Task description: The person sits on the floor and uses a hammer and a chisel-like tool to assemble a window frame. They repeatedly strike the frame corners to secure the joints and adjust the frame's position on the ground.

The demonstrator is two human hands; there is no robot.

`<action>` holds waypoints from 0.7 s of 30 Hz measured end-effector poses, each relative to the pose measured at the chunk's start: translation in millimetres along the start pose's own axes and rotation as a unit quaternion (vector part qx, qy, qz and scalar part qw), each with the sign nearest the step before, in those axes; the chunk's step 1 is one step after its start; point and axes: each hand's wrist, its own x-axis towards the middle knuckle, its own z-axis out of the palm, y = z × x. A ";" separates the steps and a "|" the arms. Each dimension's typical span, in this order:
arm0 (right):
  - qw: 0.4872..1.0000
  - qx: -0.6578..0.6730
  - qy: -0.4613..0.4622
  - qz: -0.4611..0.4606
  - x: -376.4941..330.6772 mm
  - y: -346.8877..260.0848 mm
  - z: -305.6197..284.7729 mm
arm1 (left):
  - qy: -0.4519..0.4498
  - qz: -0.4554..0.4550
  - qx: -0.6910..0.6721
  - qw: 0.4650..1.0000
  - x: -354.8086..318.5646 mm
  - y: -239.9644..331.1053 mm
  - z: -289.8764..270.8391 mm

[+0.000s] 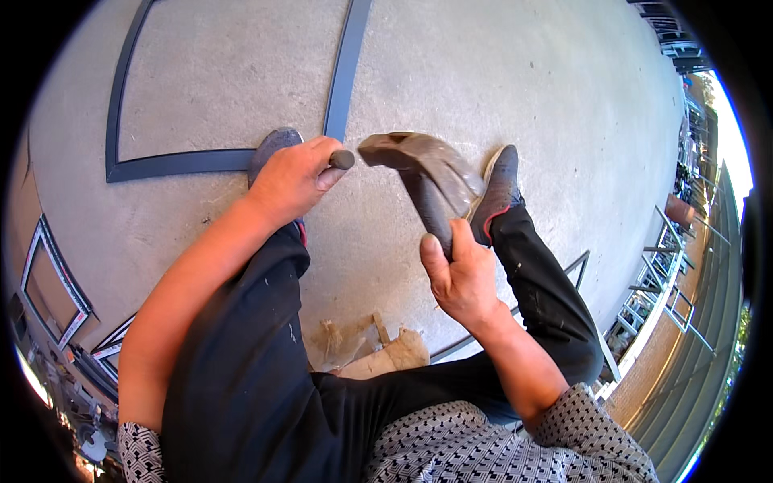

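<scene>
My right hand (465, 278) is wrapped round the handle of a claw hammer (415, 153), thumb along the grip. The hammer's head is raised above the floor, with its striking face toward my left hand (291, 179). That hand is closed round a short metal rod (342, 159), whose blunt round end sticks out toward the hammer. A small gap lies between hammer and rod. The rod's other end is hidden by my fingers. Below my left hand, a dark grey metal frame (185, 162) lies on the floor, its corner to the left and one bar running away from me.
My shoes (501, 185) stand on the concrete floor (451, 80), one by the frame's edge. Torn cardboard (390, 354) lies between my legs. More frames (60, 282) rest at the left. Stacked metal pieces (664, 274) line the right side.
</scene>
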 end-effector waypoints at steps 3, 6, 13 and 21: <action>0.999 0.036 0.026 0.014 -0.6 1.0 -6.3 | 0.028 -0.059 -0.022 0.998 -1.9 -0.5 -1.9; 0.998 0.034 0.040 0.030 -0.5 12.4 -6.7 | 0.077 -0.121 -0.072 0.987 -8.9 -7.6 0.2; 0.991 0.062 0.002 0.115 -7.9 22.9 2.6 | 0.113 -0.148 -0.118 0.975 -17.8 -22.5 2.3; 0.990 0.085 -0.004 0.112 -4.4 20.7 4.0 | 0.136 -0.123 -0.120 0.976 -16.7 -21.4 5.6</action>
